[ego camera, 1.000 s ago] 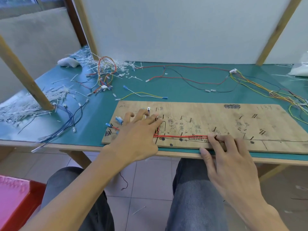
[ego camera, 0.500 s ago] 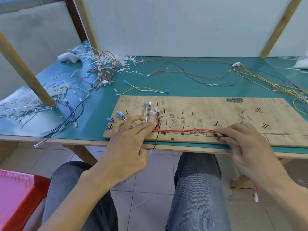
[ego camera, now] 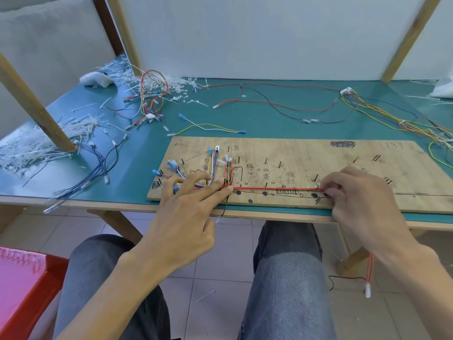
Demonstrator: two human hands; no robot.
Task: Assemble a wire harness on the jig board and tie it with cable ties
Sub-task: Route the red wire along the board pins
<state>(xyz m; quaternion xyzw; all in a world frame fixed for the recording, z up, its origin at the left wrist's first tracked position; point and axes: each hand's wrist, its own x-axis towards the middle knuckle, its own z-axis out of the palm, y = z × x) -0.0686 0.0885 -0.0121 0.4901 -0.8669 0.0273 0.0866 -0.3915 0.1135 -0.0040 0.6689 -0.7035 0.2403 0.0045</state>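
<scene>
Desk (ego camera: 282, 114): green-topped, spanning the middle of the frame, with wooden posts rising at the upper left and upper right.

Jig board (ego camera: 318, 153): a plywood panel lying flat at the desk's near edge, centre to right of frame, marked with handwriting and studded with dark pins.

Our left hand (ego camera: 186, 217): lower centre, fingers spread apart and flat, the fingertips (ego camera: 226, 190) pressing the wires down on the board's left part; it closes on nothing.

Our right hand (ego camera: 362, 202): right of centre, its grip pinched together on the red wires (ego camera: 269, 189) at their right end.

Red wires: stretched taut along the board's near edge, between the two hands.

Wire harness (ego camera: 220, 168): coloured leads with blue and white terminals, fanned over pins at the board's left end, where the red run turns upward.

Loose wire bundle (ego camera: 153, 94): red, yellow and orange loops, upper left of centre on the desk.

Cable ties (ego camera: 36, 148): white heaps at the far left and around the loose bundle.

Long red and black leads (ego camera: 269, 101): trailing across the upper desk toward a multicoloured bundle (ego camera: 392, 114) at the upper right.

Red stool (ego camera: 22, 290): lower left corner, on the tiled floor.
</scene>
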